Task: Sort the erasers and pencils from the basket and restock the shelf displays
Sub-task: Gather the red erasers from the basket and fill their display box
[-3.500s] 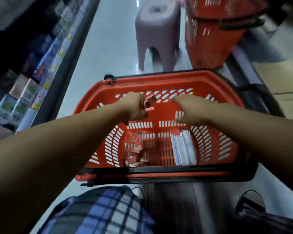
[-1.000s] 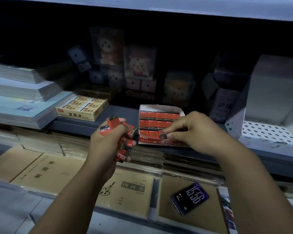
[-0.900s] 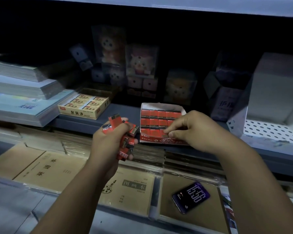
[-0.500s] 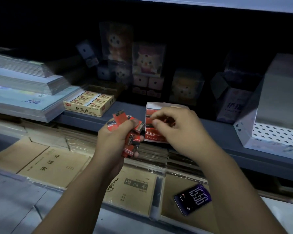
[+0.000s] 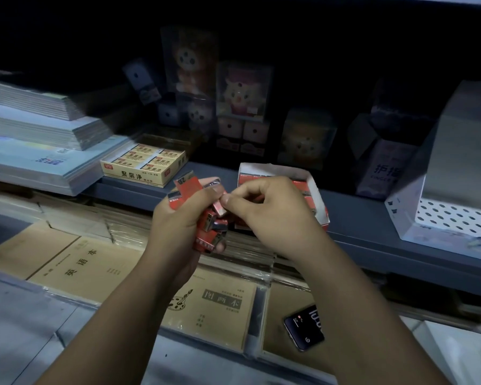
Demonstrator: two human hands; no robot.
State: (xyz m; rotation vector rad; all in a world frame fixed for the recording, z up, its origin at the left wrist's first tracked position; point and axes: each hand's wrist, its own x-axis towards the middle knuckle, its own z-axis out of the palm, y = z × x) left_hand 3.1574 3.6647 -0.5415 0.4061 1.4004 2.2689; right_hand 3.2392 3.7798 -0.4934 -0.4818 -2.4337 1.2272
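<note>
You're bringing your right hand (image 5: 272,215) back from the box (image 5: 272,168) to the erasers (image 5: 185,186). Your left hand (image 5: 178,220) is curling round a fistful of them; your right is pinching one eraser (image 5: 220,208) at the top, in front of the box sitting on the shelf (image 5: 358,218).
</note>
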